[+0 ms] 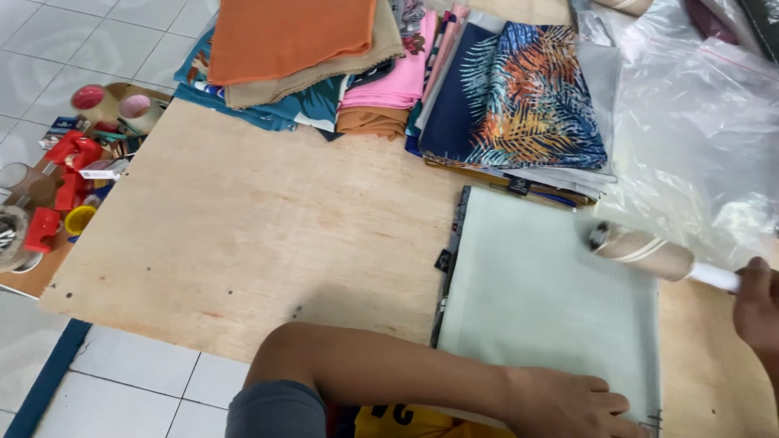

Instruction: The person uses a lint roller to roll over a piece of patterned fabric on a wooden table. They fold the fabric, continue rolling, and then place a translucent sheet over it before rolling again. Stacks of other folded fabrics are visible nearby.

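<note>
Left hand (568,403) is down flat at 5 o'clock, palm pressed on the near edge of a folded pale green cloth (535,284), fingers spread a bit toward 3 o'clock, forearm lying across the near table edge. It pins the cloth, no pinch. Right hand (759,312) sits at 3 o'clock, half out of frame, closed round the white handle of a lint roller (649,253). Roller head is over the cloth's far right corner, tilted, pointing to 10 o'clock; looks blurred, can't tell if it's touching the fabric.

Cloth lies right of centre on a bare plywood table (235,235), w/ a dark patterned layer peeking out under its left edge. Just beyond it at 12 o'clock, a folded navy cloth w/ orange & blue leaf print (515,97) tops a stack. Left of that: pink fabric (402,73), then an orange piece (288,36) on a tan one, over teal print. At 2 o'clock, clear plastic bags (698,122), crinkled. Far over at 9 o'clock, a small board of odds & ends: tape rolls (118,105), red tape dispensers (61,174). White tiled floor (138,381) below.
</note>
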